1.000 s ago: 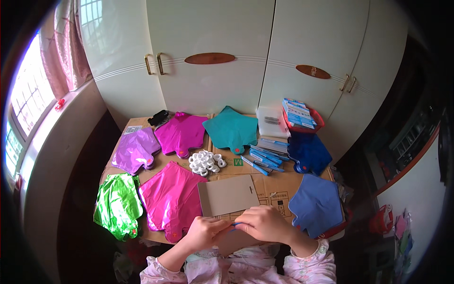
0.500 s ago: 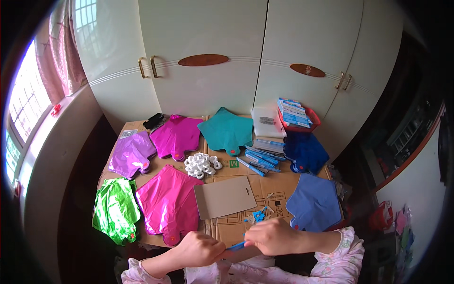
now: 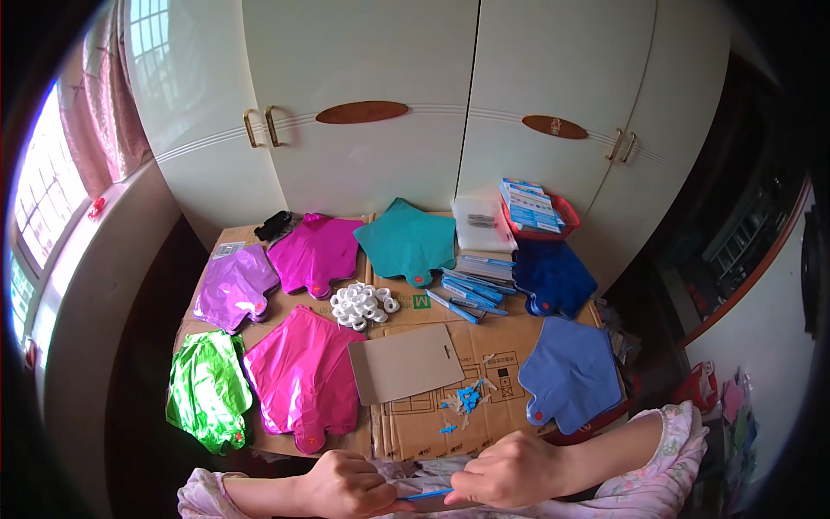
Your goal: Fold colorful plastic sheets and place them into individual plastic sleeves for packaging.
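Note:
Close to my body, beyond the cardboard's near edge, my left hand (image 3: 350, 486) and my right hand (image 3: 506, 471) are closed on a thin blue strip (image 3: 425, 496). The strip stretches between my fingers; its ends are hidden in my grip. Small blue and pale scraps (image 3: 468, 400) lie on the cardboard (image 3: 411, 441) just past my right hand. Beyond them is a flat grey-brown card (image 3: 406, 363) with a slot at one edge. A pile of slim blue-and-white packets (image 3: 467, 292) sits farther back.
Flat foil balloons surround the card: pink (image 3: 307, 381), green (image 3: 207, 389), lilac (image 3: 235, 285), magenta (image 3: 316, 253), teal (image 3: 405, 240), dark blue (image 3: 555, 277) and light blue (image 3: 571, 376). White ribbon rolls (image 3: 361, 304) are heaped mid-table. A red basket (image 3: 566, 218) and cabinet doors (image 3: 372, 164) stand behind.
Both hands have come down toward my body and slightly apart, with the blue strip still between them. More of the cardboard and a small blue scrap near its front edge now show.

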The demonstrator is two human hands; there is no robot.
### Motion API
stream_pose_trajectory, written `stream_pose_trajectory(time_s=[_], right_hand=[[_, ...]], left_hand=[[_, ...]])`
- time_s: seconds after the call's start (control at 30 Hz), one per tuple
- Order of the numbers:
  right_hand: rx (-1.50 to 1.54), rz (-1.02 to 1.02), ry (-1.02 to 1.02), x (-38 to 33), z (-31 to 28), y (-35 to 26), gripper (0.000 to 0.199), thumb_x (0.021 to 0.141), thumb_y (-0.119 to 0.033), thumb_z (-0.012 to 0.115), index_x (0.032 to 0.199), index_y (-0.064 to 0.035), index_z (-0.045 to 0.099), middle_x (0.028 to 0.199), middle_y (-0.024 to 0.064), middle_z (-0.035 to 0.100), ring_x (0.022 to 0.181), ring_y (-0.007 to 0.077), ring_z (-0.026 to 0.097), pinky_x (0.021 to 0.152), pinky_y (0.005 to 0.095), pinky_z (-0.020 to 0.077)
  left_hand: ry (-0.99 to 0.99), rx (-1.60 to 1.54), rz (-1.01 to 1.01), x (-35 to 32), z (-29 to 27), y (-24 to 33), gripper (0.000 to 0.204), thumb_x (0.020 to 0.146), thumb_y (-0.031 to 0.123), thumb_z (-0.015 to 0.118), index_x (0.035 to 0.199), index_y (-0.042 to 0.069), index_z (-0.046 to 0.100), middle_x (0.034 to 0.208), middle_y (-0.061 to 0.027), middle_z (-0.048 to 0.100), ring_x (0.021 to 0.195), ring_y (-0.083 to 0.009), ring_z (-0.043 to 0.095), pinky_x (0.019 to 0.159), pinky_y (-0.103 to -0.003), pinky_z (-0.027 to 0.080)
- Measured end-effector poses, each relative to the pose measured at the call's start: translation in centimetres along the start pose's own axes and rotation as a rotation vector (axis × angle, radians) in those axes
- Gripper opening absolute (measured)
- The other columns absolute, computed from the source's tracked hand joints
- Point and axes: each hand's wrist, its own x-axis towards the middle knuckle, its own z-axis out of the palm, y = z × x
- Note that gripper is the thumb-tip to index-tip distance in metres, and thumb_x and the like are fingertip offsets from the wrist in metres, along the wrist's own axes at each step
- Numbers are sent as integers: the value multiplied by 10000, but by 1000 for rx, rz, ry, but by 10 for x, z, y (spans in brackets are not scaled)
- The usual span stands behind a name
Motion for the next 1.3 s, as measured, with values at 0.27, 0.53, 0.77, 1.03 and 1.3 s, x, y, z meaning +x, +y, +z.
stream_pose_trajectory(time_s=[0.27,0.53,0.77,1.03,1.3], right_hand=[[614,400,169,-8,8,22,222,908,-276,569,937,-58,601,753,93,619,640,278,623,562,359,473],[700,433,-148,1,-1,61,243,958,-255,482,975,-29,571,823,128,634,775,247,631,669,349,471],[1095,398,-347,17,33,98,331,985,-302,428,1149,-48,563,1024,62,620,975,143,565,845,290,448],[312,882,120,-32,35,200,260,854,-312,617,944,-70,650,760,51,674,699,164,640,625,332,490],[-136,757,188,-10,71,272,202,810,-274,604,834,-90,684,778,152,669,723,324,653,661,437,515]], left_hand=[[57,-194,-139,-28,12,-18,311,807,247,683,597,88,517,467,-19,446,400,-197,490,389,-320,381],[51,449,182,17,-8,-36,308,847,230,583,1132,113,594,984,-43,622,893,-132,594,653,-262,498],[-53,411,584,44,4,-52,329,810,156,547,1126,73,588,1144,-90,618,1125,-189,573,965,-309,461],[10,677,326,42,46,-95,282,768,148,595,1007,-3,593,1034,-118,643,890,-211,659,685,-277,550],[-71,837,151,45,97,-127,325,721,149,591,1002,-15,600,956,-103,632,846,-177,617,584,-235,507]])
